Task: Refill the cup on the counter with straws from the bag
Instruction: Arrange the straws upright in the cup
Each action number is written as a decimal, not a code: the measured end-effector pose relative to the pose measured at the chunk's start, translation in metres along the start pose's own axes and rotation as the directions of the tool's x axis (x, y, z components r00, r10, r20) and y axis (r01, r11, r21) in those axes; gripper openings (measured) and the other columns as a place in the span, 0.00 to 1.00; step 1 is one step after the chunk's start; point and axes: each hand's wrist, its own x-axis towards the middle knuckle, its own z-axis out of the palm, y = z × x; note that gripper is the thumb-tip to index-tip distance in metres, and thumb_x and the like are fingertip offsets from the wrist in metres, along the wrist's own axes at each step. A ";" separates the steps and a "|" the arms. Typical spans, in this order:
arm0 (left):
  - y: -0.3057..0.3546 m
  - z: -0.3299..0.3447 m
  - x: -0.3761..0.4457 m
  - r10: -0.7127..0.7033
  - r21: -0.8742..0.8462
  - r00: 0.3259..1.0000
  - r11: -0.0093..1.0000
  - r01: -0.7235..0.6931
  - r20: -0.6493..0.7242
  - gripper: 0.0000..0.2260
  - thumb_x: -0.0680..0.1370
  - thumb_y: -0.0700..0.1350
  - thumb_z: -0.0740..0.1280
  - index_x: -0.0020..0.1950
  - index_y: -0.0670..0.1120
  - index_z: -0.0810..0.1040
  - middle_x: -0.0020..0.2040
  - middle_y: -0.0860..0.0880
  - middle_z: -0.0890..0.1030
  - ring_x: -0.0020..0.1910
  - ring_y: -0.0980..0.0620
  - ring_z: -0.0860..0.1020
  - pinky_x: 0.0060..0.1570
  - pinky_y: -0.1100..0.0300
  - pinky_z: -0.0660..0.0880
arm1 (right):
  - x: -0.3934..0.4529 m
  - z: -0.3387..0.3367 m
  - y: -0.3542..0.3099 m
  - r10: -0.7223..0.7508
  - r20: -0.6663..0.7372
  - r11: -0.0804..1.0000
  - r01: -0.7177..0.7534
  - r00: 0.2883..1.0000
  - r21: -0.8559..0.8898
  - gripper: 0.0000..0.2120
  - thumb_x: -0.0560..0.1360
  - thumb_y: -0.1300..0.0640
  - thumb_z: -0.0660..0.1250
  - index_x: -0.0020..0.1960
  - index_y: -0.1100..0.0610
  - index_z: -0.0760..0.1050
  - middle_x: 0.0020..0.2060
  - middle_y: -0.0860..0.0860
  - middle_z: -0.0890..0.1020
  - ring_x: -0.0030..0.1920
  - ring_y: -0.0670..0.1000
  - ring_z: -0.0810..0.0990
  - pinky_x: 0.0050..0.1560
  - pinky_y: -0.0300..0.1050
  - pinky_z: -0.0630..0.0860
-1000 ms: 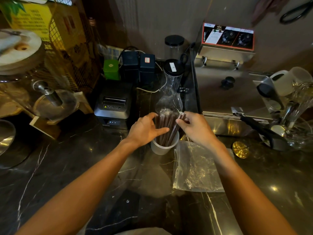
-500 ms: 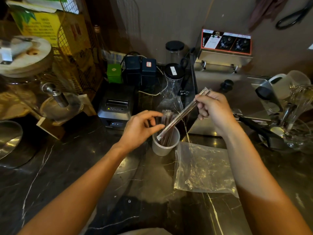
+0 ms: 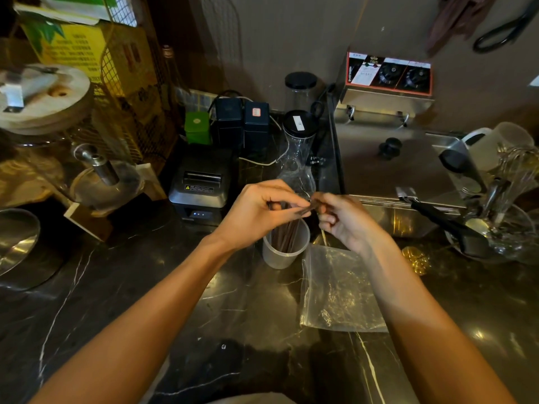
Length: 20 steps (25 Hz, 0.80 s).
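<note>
A translucent white cup (image 3: 284,252) stands on the dark marble counter (image 3: 116,287), with several brown wrapped straws (image 3: 287,233) leaning inside it. Directly above the cup my left hand (image 3: 256,212) and my right hand (image 3: 345,220) meet, both pinching the top end of one brown straw (image 3: 306,210) between their fingertips. The clear plastic bag (image 3: 338,290) lies flat on the counter just right of the cup, partly under my right forearm, and looks nearly empty.
Behind the cup stand a glass carafe with a black lid (image 3: 297,158) and a black receipt printer (image 3: 201,186). A steel fryer (image 3: 388,158) is at the back right, glassware and black tongs (image 3: 449,225) at the far right, a drink dispenser (image 3: 43,126) on the left.
My right hand, which had lifted a straw up and to the right, has come back down over the cup. My left hand now pinches the straw too.
</note>
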 end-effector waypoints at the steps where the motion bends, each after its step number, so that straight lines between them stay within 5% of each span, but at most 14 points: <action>1: 0.002 0.000 0.002 0.014 0.013 1.000 1.000 -0.013 -0.015 0.08 0.77 0.41 0.75 0.56 0.45 0.86 0.50 0.43 0.83 0.42 0.39 0.81 0.41 0.40 0.79 | 0.000 0.001 0.003 0.008 0.003 0.999 -0.007 1.000 -0.052 0.07 0.82 0.58 0.66 0.54 0.62 0.79 0.31 0.50 0.72 0.25 0.45 0.65 0.26 0.38 0.65; 6: 0.005 -0.002 0.013 -0.011 0.077 0.987 0.997 0.023 -0.158 0.03 0.80 0.42 0.72 0.50 0.42 0.84 0.42 0.45 0.83 0.33 0.40 0.77 0.33 0.43 0.77 | -0.006 0.004 0.006 -0.107 -0.045 0.862 0.070 0.993 -0.502 0.09 0.82 0.55 0.67 0.58 0.59 0.79 0.33 0.51 0.76 0.24 0.45 0.71 0.29 0.44 0.78; 10: -0.014 0.001 0.010 -0.099 0.172 0.987 0.978 0.121 -0.130 0.04 0.80 0.45 0.72 0.50 0.45 0.84 0.42 0.49 0.83 0.33 0.44 0.78 0.34 0.48 0.78 | -0.014 0.009 0.007 -0.214 0.141 0.835 0.256 0.967 -0.487 0.09 0.80 0.66 0.66 0.59 0.61 0.80 0.37 0.56 0.81 0.26 0.50 0.75 0.30 0.45 0.81; 15: -0.035 0.011 0.003 -0.190 0.206 0.982 0.960 0.191 -0.025 0.02 0.79 0.44 0.73 0.48 0.49 0.85 0.38 0.54 0.82 0.29 0.60 0.74 0.33 0.65 0.72 | 0.002 0.009 0.027 -0.314 0.215 0.652 0.375 0.925 -0.659 0.05 0.79 0.62 0.71 0.48 0.64 0.81 0.34 0.64 0.81 0.26 0.51 0.78 0.33 0.47 0.79; 20: -0.055 0.011 -0.008 -0.256 0.380 0.965 0.889 0.256 -0.050 0.04 0.79 0.46 0.73 0.46 0.47 0.85 0.40 0.52 0.83 0.36 0.58 0.81 0.43 0.51 0.82 | 0.017 -0.003 0.053 -0.311 0.108 0.536 0.268 0.944 -0.800 0.09 0.80 0.55 0.71 0.41 0.54 0.79 0.36 0.60 0.85 0.28 0.49 0.81 0.37 0.54 0.82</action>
